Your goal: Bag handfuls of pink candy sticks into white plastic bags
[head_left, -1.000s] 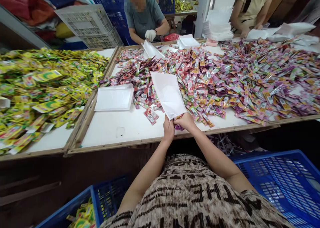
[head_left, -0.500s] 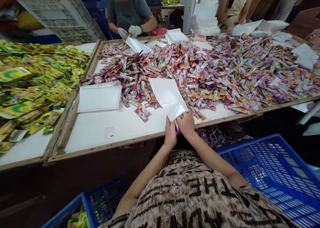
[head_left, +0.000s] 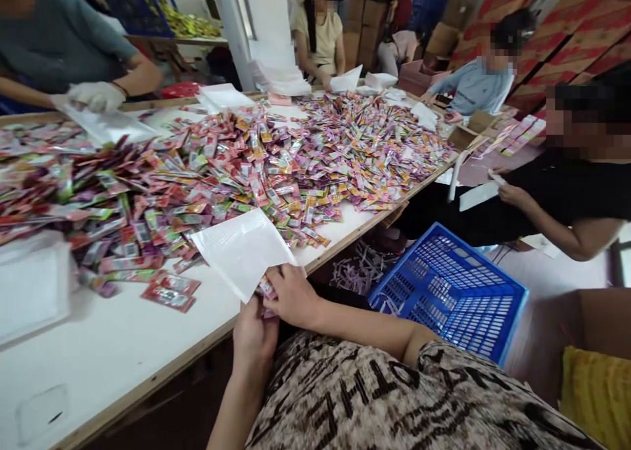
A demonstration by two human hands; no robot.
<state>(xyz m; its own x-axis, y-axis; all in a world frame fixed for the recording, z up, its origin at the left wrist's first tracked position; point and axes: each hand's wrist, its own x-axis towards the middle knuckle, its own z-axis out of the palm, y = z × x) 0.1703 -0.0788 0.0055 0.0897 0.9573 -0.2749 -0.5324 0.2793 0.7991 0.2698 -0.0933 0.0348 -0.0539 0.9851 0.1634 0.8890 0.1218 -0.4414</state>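
My left hand (head_left: 254,335) and my right hand (head_left: 292,295) both grip the near end of a white plastic bag (head_left: 241,249) held over the table's front edge. A few pink sachets (head_left: 266,287) show between my fingers at the bag's mouth. Just beyond the bag spreads a big heap of pink and purple sachets (head_left: 256,167) on the white table (head_left: 123,345). Two loose red sachets (head_left: 170,292) lie left of the bag.
A stack of white bags (head_left: 32,289) lies at the left. A blue crate (head_left: 451,292) stands on the floor to my right. A gloved person (head_left: 96,95) works across the table; other people sit at the right and far end. Scraps (head_left: 359,272) lie under the table.
The view has swung to the right, so the yellow sachet table is out of sight and the blue crate and seated people appear. Both hands still hold the white bag.
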